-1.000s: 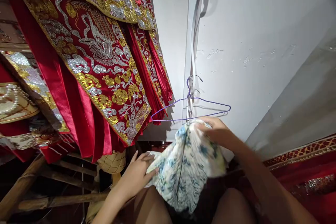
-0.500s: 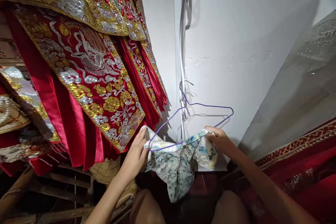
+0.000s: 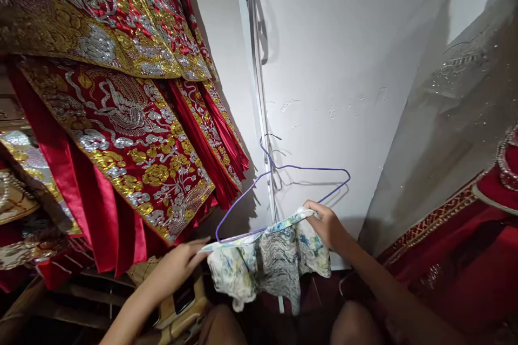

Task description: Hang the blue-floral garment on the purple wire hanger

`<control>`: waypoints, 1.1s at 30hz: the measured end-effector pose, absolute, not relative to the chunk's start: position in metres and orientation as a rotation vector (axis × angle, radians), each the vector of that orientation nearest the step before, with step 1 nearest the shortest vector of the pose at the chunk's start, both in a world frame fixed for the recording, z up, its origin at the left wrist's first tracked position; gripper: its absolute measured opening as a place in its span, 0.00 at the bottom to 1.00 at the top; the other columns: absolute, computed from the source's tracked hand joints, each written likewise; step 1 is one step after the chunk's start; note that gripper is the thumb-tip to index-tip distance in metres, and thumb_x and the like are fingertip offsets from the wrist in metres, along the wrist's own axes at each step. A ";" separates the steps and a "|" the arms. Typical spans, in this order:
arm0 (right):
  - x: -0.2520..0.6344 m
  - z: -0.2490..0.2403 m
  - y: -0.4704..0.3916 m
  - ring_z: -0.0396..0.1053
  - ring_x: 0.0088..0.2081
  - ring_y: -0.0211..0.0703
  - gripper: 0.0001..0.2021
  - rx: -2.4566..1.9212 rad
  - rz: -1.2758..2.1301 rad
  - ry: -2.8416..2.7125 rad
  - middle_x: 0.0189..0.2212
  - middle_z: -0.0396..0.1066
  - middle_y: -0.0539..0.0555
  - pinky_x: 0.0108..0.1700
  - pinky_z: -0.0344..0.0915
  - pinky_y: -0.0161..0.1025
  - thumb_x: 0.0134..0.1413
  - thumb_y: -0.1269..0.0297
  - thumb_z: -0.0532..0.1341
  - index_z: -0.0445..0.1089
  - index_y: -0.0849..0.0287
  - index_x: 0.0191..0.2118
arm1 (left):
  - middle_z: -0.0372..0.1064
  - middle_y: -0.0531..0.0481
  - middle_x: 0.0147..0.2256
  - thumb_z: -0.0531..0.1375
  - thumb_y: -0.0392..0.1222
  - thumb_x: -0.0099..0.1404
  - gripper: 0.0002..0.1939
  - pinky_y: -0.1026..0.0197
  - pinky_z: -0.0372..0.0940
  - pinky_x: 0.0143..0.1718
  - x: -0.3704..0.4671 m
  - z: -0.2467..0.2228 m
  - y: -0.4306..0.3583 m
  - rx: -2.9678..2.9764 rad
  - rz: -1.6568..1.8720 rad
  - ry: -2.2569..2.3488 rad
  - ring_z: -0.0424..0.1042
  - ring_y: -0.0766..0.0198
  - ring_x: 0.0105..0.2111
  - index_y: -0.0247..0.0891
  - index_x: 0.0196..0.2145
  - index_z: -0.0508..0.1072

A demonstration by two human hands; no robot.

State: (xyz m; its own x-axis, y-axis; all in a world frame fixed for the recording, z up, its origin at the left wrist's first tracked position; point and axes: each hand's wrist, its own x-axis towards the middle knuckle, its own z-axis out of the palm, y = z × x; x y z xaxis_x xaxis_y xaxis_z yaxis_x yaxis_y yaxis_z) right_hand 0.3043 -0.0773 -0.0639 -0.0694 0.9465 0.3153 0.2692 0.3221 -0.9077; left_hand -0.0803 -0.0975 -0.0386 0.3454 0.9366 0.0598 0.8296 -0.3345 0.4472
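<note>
A pale floral garment [image 3: 279, 259] with a gathered middle and puffy sides is stretched between my two hands. My left hand [image 3: 184, 261] pinches its upper left edge. The upper right corner is gripped by my right hand [image 3: 329, 226]. A purple wire hanger [image 3: 299, 167] hangs by its hook on a white metal strip [image 3: 259, 64] at the wall. The hanger's lower bar passes behind the garment's top edge, and its left corner shows just above that edge. I cannot tell whether any part of the garment is looped over the hanger.
Red garments [image 3: 133, 118] with gold and silver embroidery hang at the left. A bamboo frame [image 3: 190, 307] stands below them. White wall [image 3: 332, 64] lies ahead, with red cloth [image 3: 453, 259] and a pearl-trimmed item [image 3: 505, 167] at the right.
The garment has been pulled wider and its top edge straightened. My left hand has moved left and down, away from the hanger's left corner. The view has shifted slightly.
</note>
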 end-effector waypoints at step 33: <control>0.268 -0.065 -0.111 0.48 0.26 0.35 0.11 -1.257 0.730 -1.761 0.21 0.49 0.43 0.29 0.47 0.35 0.61 0.62 0.53 0.55 0.56 0.27 | 0.77 0.37 0.37 0.47 0.51 0.68 0.23 0.55 0.65 0.44 -0.033 0.007 0.037 2.377 0.759 1.813 0.74 0.49 0.41 0.37 0.32 0.77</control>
State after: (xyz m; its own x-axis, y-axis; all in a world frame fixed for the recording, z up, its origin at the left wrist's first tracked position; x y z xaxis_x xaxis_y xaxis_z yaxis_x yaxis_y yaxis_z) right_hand 0.2676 -0.1111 -0.0646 -0.1523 0.9440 0.2926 0.4601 0.3297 -0.8244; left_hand -0.0334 0.0367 0.0073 0.1887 0.9192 0.3456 0.8911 -0.3082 0.3332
